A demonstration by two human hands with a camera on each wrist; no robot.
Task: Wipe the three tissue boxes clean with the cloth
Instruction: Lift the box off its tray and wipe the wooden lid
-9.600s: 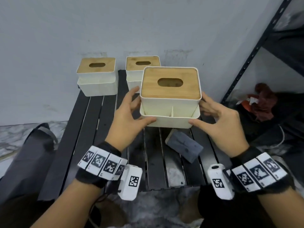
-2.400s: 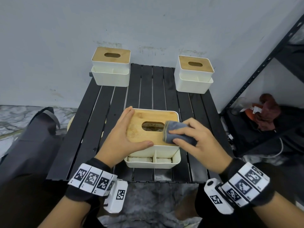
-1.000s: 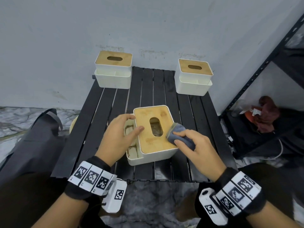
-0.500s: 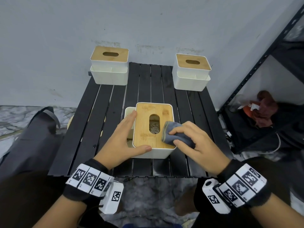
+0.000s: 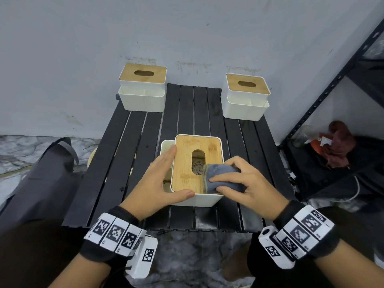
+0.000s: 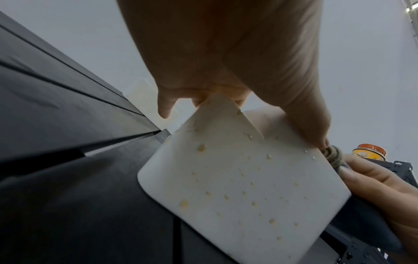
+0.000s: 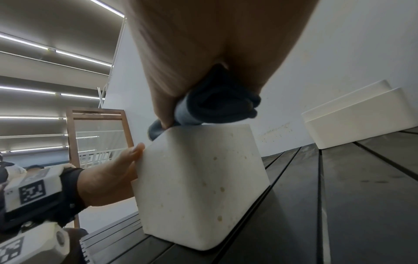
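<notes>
The near tissue box (image 5: 195,163), white with a bamboo lid, stands at the front of the black slatted table (image 5: 187,113), its side tray to the left. My left hand (image 5: 164,179) braces its near left corner, fingers straight along the left edge and thumb on the near face; the left wrist view shows the spotted white wall (image 6: 237,178) under the left hand (image 6: 214,53). My right hand (image 5: 241,183) grips the folded grey cloth (image 5: 220,176) and presses it on the lid's near right corner, as the cloth (image 7: 217,107) and box (image 7: 199,187) show. Two more boxes stand at back left (image 5: 143,90) and back right (image 5: 246,96).
A grey wall rises right behind the table. A dark bag (image 5: 47,173) lies on the floor at the left. A black metal shelf (image 5: 324,100) with a red cloth (image 5: 340,140) stands at the right. Bare slats run between the two back boxes.
The near box was brought down to the table's front and turned so its tray faces left. In the last half second the cloth slid toward the lid's near right corner.
</notes>
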